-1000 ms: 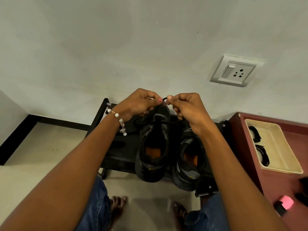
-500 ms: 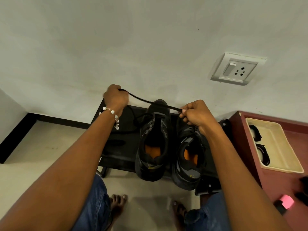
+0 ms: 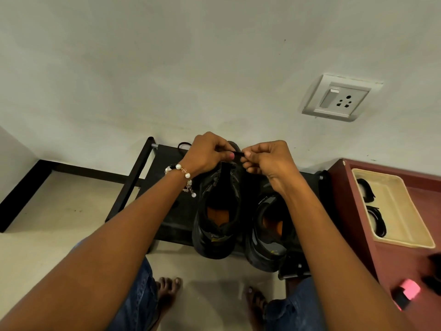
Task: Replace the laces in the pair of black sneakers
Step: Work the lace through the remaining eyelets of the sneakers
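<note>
A plain matte wall (image 3: 167, 68) fills most of my view, with a square white plastic socket (image 3: 340, 97) set into it at the right. Below it a low black rack (image 3: 148, 187) with round tube rails and a flat top stands on the pale floor (image 3: 47, 223). At my right is a dark red table (image 3: 386, 263) carrying a shallow cream tray (image 3: 405, 211) with rounded corners, and two black coiled laces (image 3: 375, 218) lie along its near wall.

The two black sneakers (image 3: 220, 216) stand side by side on the rack, toes to the wall, chunky-soled, orange insoles showing inside. Over the left one's toe my hands meet, fingers curled. My left hand (image 3: 206, 151) and right hand (image 3: 269, 158) each pinch an end of a short stretch of flat black lace (image 3: 237, 154) held taut between the fingertips. A thin loop of it lies on the rack behind my left hand. A beaded bracelet (image 3: 182, 173) circles my left wrist.
</note>
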Demonstrator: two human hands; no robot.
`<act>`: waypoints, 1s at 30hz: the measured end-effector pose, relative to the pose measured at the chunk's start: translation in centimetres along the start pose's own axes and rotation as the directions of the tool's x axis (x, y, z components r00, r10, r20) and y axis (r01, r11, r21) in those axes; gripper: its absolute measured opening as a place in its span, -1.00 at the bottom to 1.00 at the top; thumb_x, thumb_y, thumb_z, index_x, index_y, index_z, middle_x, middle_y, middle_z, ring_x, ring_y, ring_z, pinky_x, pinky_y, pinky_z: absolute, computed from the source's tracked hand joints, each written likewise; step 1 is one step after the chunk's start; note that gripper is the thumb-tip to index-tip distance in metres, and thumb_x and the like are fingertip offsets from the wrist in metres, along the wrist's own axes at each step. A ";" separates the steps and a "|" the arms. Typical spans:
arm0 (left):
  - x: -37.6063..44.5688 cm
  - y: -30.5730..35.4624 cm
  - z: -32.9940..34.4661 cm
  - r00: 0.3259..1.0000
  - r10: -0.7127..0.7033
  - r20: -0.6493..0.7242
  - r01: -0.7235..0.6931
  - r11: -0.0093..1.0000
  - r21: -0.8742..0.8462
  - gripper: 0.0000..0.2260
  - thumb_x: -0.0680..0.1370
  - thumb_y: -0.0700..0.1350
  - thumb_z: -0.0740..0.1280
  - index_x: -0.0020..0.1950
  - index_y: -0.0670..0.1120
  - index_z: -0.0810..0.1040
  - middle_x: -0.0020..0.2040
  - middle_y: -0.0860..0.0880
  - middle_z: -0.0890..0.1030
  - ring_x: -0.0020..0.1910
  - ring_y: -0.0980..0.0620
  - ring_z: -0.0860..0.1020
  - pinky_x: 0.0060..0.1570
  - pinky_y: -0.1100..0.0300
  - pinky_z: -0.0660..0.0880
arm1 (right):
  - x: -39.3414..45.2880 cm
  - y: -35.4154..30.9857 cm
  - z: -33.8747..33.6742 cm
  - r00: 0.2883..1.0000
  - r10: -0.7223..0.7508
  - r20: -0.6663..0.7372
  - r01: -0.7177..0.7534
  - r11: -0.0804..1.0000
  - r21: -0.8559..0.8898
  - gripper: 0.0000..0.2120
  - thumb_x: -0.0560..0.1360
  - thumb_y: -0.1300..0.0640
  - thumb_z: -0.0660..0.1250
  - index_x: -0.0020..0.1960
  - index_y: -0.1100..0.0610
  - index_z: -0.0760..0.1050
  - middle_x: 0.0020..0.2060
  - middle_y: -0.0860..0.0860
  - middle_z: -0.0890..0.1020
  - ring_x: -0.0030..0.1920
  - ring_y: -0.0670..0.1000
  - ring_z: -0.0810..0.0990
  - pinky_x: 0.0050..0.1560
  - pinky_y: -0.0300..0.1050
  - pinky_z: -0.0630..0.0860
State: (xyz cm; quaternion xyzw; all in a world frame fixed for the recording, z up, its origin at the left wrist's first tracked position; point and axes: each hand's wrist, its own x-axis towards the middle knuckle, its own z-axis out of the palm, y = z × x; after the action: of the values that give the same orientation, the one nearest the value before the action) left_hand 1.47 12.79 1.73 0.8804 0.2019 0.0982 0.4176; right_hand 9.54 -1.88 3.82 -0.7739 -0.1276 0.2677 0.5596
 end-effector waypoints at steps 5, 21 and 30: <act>-0.1 -0.1 -0.6 1.000 0.028 0.015 -0.029 0.996 0.081 -0.76 0.46 -0.10 0.48 0.12 -0.05 0.66 -0.08 0.05 0.67 -0.08 0.15 0.58 -0.02 0.39 0.44 | -0.1 -0.1 0.1 1.000 0.012 0.023 -0.011 0.999 -0.038 -0.94 0.52 0.39 0.35 -0.09 0.28 0.57 -0.25 0.20 0.67 -0.37 0.04 0.65 -0.32 -0.16 0.64; -0.3 -1.4 2.1 0.993 -0.113 -0.037 0.118 0.976 0.182 -0.90 0.48 -0.11 0.45 -0.08 -0.12 0.71 -0.19 -0.06 0.67 -0.10 0.01 0.60 -0.03 0.14 0.52 | -1.0 1.2 1.4 0.944 0.291 0.155 -0.196 0.874 -0.444 -0.57 0.35 0.10 0.58 0.08 0.23 0.47 0.01 0.13 0.57 0.02 0.13 0.59 -0.14 0.08 0.67; -0.4 -1.0 4.0 0.986 -0.133 -0.100 0.154 0.955 0.252 -0.88 0.52 -0.13 0.40 -0.03 -0.12 0.71 -0.07 -0.09 0.68 -0.10 -0.05 0.61 -0.19 0.23 0.42 | -0.6 1.6 1.4 0.926 0.321 0.199 -0.207 0.872 -0.443 -0.74 0.43 0.30 0.46 0.09 0.33 0.54 -0.03 0.25 0.62 -0.14 0.25 0.67 -0.28 0.11 0.67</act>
State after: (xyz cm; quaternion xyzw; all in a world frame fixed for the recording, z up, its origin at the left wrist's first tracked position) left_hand 2.19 10.44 -1.57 0.9057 0.2933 0.0764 0.2963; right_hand 8.09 -1.65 2.19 -0.8417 -0.1475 0.4106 0.3180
